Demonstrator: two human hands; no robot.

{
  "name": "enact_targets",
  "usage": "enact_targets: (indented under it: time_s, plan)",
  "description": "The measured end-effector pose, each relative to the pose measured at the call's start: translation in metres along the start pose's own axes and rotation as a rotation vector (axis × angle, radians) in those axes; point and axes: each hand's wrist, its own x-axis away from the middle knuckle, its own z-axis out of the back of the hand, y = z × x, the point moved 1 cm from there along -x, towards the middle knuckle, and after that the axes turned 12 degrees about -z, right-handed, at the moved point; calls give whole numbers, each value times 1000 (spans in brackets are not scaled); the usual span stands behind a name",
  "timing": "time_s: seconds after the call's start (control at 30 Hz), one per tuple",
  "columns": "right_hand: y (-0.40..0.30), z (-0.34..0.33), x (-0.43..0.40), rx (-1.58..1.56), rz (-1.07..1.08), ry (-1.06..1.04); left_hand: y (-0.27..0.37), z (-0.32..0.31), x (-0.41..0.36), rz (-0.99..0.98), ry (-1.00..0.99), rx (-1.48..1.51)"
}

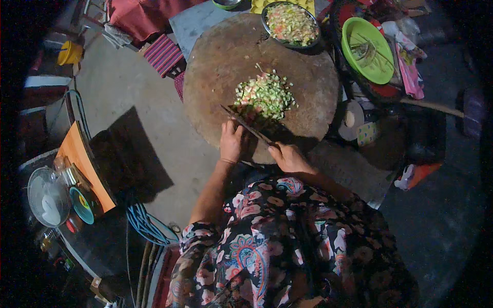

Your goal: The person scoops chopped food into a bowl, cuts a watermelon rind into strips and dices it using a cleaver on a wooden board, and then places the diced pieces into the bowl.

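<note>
My right hand (289, 157) grips the handle of a kitchen knife (246, 125), its blade pointing up and left across the near part of a round wooden chopping board (215, 73). Close to the blade, my left hand (232, 141) rests at the board's near edge with its fingers curled. Whatever lies under those fingers is hidden. Just beyond the blade spreads a pile of diced pale green and pinkish vegetable (265, 94). At the board's far right edge, a metal bowl (318, 36) is heaped with similar diced pieces (290, 23).
Right of the board stands a lime-green plastic basin (348, 50) with thin stalks inside. A roll of tape or paper (351, 119) lies below it. Leftward are a striped stool (163, 56), an orange-topped table (86, 165) and a coiled blue hose (148, 227).
</note>
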Motion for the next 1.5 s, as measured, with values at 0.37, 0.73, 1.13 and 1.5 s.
enact_targets:
  time_s: [0.37, 0.73, 1.13, 1.5]
  plan:
    - [85, -41, -29, 171, -13, 156, -14, -12, 3, 14, 25, 65]
    - [22, -9, -15, -67, 20, 23, -6, -5, 9, 35, 15, -107]
    - [4, -16, -16, -37, 20, 73, -5, -3, 8, -102, -6, -203]
    - [2, -19, -20, -32, -163, -65, -3, 5, 13, -101, -12, -271]
